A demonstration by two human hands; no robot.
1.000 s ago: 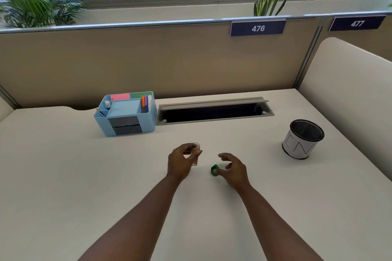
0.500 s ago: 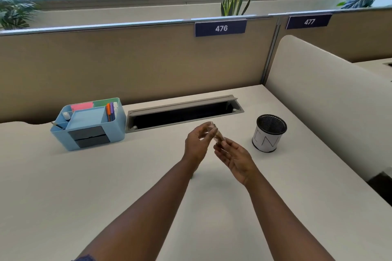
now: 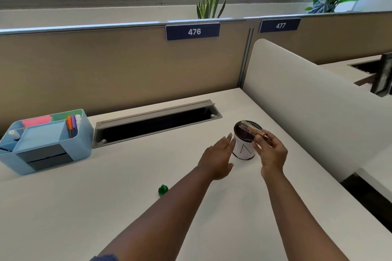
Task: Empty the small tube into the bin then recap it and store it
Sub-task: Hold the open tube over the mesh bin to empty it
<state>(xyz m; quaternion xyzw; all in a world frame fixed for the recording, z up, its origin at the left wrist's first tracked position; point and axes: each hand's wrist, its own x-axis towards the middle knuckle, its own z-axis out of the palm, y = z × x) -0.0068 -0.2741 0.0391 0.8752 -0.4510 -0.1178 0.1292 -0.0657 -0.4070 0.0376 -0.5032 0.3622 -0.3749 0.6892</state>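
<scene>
My right hand holds the small clear tube tilted over the mouth of the bin, a small white cup with a black mesh rim. The tube's open end points left and away, above the bin's opening. My left hand is open with fingers stretched, just left of the bin's side and holding nothing; whether it touches the bin I cannot tell. The green cap lies on the white desk, left of my left forearm.
A light blue desk organiser with pens and sticky notes stands at the back left. A long cable slot with a raised lid runs along the back of the desk. A white divider bounds the right side.
The tube passed from my left hand to my right hand and moved right over the bin. My left hand let go and now sits open by the bin. The view shifted right.
</scene>
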